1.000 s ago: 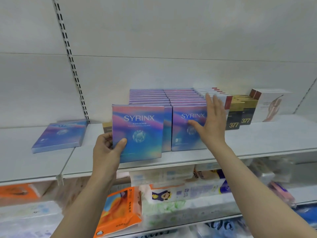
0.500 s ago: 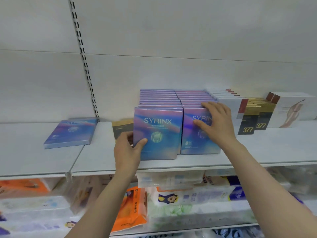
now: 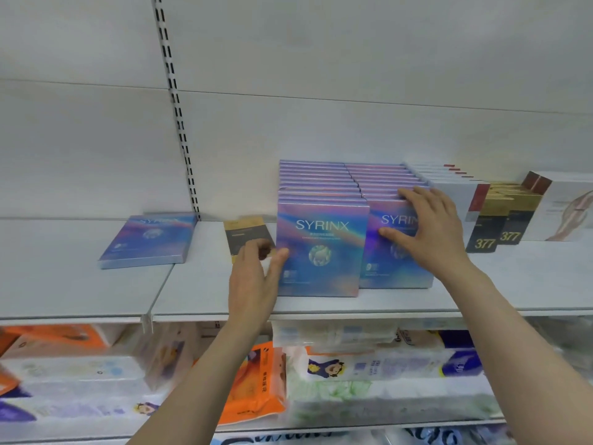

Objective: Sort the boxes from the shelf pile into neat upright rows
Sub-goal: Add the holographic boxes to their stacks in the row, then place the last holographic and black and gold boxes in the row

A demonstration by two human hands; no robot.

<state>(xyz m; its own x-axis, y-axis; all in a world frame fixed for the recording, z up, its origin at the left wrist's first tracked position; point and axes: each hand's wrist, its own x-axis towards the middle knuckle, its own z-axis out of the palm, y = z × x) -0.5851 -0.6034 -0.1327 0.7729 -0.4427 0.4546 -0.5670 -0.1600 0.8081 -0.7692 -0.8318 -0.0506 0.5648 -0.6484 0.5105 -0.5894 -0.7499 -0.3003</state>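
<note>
A: Where is the front SYRINX box (image 3: 322,248) now?

B: Upright on the shelf (image 3: 513,284), at the head of the left row, touching the box behind it. The right row's front box (image 3: 390,252) stands just beside it.

A: And the left hand (image 3: 253,281)?

B: At the box's left edge, thumb on the front face. Its fingers (image 3: 256,247) are blurred, so I cannot tell whether they grip the edge or merely rest there. I judge it is squaring the box up.

A: The right hand (image 3: 426,226)?

B: Spread flat, fingers straight, pressing the right row's front and top, likely to keep it from toppling.

A: Anything left?

B: One flat box (image 3: 149,240) lies well apart to the left, and a small gold-and-dark box (image 3: 245,234) lies near the left hand.
</note>
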